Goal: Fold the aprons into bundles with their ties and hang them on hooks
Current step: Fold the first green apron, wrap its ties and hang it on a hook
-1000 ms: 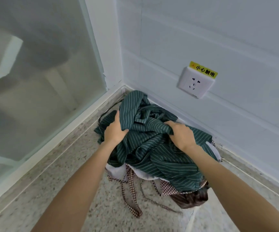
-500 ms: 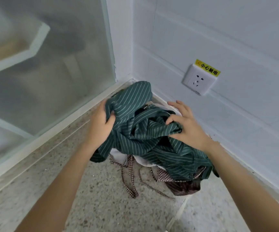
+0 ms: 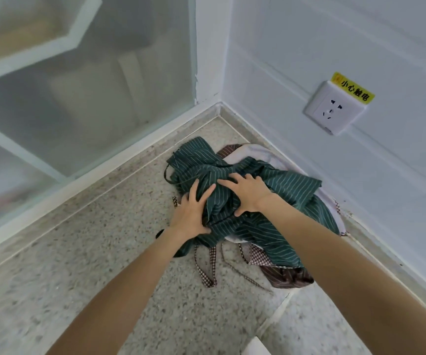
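A crumpled green striped apron [image 3: 283, 185] lies on top of a pile in the floor corner. My left hand [image 3: 192, 213] rests on its near left edge with fingers spread. My right hand [image 3: 247, 193] presses flat on the middle of the cloth, fingers straight and spread. Under the green apron show a white cloth [image 3: 255, 152], a brown-and-white checked apron with long ties [image 3: 208, 267], and a dark brown cloth [image 3: 291, 276]. A thin green tie [image 3: 167, 172] loops out at the pile's left. No hooks are in view.
The pile sits on a speckled stone floor [image 3: 91, 252] where a frosted glass partition [image 3: 78, 98] meets a white wall. A wall socket [image 3: 334, 108] with a yellow warning label is low on the wall, right of the pile.
Both hands have let go of the bunched green apron and now lie flat on it. The apron has dropped lower onto the pile, and the view has pulled back and up.
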A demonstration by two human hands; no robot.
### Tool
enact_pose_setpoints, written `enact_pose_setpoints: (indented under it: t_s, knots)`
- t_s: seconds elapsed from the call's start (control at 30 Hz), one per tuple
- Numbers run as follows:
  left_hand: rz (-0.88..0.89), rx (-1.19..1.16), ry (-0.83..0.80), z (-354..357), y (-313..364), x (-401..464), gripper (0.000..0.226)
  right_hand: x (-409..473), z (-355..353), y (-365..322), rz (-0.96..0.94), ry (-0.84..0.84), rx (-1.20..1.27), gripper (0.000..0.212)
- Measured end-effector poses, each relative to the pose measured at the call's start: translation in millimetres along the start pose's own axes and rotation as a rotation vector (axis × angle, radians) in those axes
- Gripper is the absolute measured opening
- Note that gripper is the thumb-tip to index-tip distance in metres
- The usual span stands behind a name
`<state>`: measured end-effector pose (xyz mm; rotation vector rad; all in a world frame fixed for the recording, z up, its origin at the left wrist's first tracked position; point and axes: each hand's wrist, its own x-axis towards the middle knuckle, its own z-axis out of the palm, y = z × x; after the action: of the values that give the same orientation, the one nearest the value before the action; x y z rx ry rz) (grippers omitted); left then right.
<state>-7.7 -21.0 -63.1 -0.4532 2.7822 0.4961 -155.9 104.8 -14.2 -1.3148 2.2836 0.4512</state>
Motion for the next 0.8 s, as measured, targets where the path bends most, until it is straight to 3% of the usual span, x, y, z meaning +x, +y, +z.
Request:
enact_pose_setpoints:
  t_s: [0.17, 0.3, 0.5, 0.67, 0.8]
  knots:
    - [0.144, -0.155, 0.233, -22, -2, -11, 0.092, -23, -18, 5, -0.019, 0.300, 0.031, 0.058]
    - [0.196, -0.284, 0.440, -67, 9, -47, 0.092, -75, -55, 8, -0.065, 0.622, 0.167, 0.051]
    - [0.133, -0.523, 0.692, -124, 45, -128, 0.087, -180, -83, -6, -0.099, 0.955, 0.455, 0.043]
    - [0.092, -0.652, 0.691, -126, 73, -199, 0.059, -250, -42, -35, -0.130, 0.897, 0.861, 0.043]
    - [0.117, -0.580, 0.641, -81, 97, -284, 0.042, -316, 33, -67, -0.200, 0.706, 0.878, 0.063]
